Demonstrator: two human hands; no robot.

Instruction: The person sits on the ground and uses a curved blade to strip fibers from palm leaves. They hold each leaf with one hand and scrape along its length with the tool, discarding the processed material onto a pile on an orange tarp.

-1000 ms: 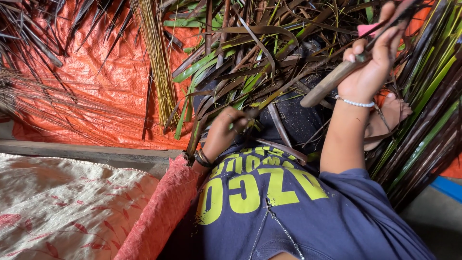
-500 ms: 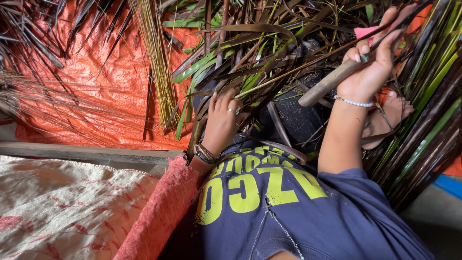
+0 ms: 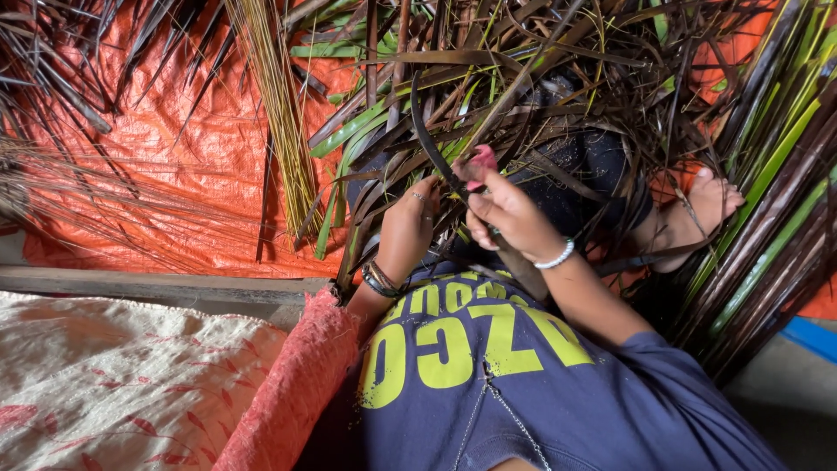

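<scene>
I sit among a heap of dark and green palm leaves [image 3: 540,78]. My left hand [image 3: 408,222], with a ring and dark wrist bands, grips a curved dark leaf strip [image 3: 429,139] over my lap. My right hand [image 3: 507,214], wearing a white bead bracelet, is closed on a wooden-handled tool [image 3: 523,269]. The handle sticks out below the fist and a pink tip [image 3: 479,160] shows above it, against the leaf strip. The two hands are close together. My navy shirt with yellow print [image 3: 471,349] fills the foreground.
An orange tarp [image 3: 174,174] lies under everything. A bundle of thin yellow leaf ribs [image 3: 279,113] lies at upper left. My bare foot [image 3: 711,201] rests among long green stalks [image 3: 767,201]. A wooden plank [image 3: 157,283], a white woven sack [image 3: 105,392] and a pink mesh sack [image 3: 292,392] lie at lower left.
My right hand has come down from the upper right, with the tool, to the middle beside my left hand. My left hand has risen with a leaf strip.
</scene>
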